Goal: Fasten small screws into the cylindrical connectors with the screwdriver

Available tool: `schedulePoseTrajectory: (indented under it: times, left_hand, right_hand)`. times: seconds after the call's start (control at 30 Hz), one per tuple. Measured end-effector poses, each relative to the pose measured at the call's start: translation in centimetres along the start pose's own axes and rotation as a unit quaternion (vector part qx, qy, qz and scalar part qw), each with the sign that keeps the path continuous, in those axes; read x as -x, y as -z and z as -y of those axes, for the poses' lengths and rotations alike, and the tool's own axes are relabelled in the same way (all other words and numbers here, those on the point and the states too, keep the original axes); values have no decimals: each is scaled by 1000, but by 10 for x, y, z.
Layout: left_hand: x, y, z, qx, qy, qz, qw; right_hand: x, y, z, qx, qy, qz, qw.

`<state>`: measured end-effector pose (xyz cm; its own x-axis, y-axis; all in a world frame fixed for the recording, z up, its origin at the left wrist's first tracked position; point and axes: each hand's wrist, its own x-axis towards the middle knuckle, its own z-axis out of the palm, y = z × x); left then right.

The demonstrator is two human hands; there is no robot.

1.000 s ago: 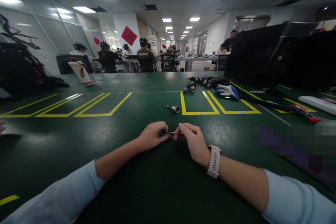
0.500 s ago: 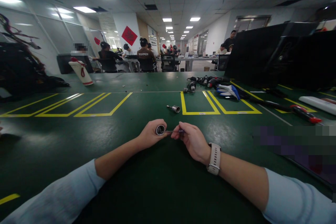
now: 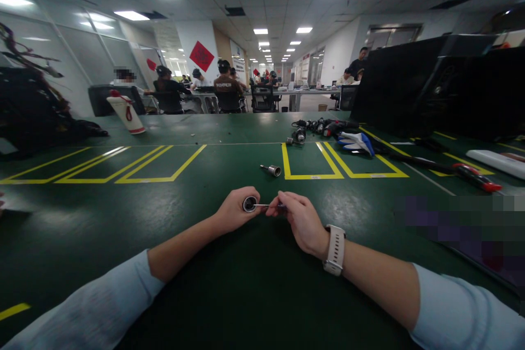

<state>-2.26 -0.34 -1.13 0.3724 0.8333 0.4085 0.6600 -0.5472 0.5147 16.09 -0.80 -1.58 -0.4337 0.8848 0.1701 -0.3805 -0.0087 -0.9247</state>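
Observation:
My left hand [image 3: 238, 210] is closed round a round metal socket [image 3: 249, 204], its hollow end turned toward me. In my right hand [image 3: 301, 219] the fingers pinch a slim screwdriver [image 3: 262, 205], whose thin bright shaft points left with its tip at the socket's mouth. Fingers hide most of its dark handle. Both hands are just above the green table, close together. Beyond them lies a second metal socket [image 3: 274, 170] with a thin shank, its open end facing right.
Yellow tape frames [image 3: 314, 177] mark the green table [image 3: 184, 295]. Power tools [image 3: 320, 127], a blue and white glove [image 3: 356, 144] and a red-black handled tool [image 3: 478, 177] lie to the right. A white cup [image 3: 126, 114] stands at left. People sit at desks beyond.
The screwdriver's shaft has shifted slightly and its tip now shows brightly inside the socket's mouth. Both hands stay nearly in place.

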Motion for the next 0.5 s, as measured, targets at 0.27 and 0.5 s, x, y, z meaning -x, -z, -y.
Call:
schedulePoseTrajectory:
  times: [0.27,0.5]
  left_hand:
    - [-1,-1,0,29,20,-28,999]
    - [0,-1,0,18,15,-16,1000]
  right_hand:
    - [-4,1,-3,-92,-45,7,995]
    - [-1,-1,-1,-43,-9,3,999]
